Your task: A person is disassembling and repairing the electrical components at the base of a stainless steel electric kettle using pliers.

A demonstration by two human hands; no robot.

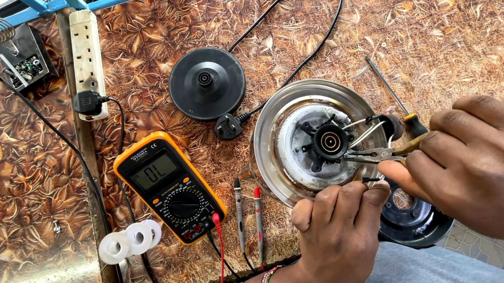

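Upturned kettle (pixel 307 142) sits at the worktop's (pixel 450 10) front edge, metal underside and wiring exposed. Your left hand (pixel 341 236) curls its fingers closed over the kettle's near rim. Your right hand (pixel 498 167) pinches the handles of the pliers (pixel 372 156), whose tips touch the wires beside the central connector. A screwdriver (pixel 397 102) lies just right of the kettle. Round black base (pixel 207 84) rests behind it, toward the back edge. The yellow multimeter (pixel 169 187) and two probes (pixel 249 214) lie to the left.
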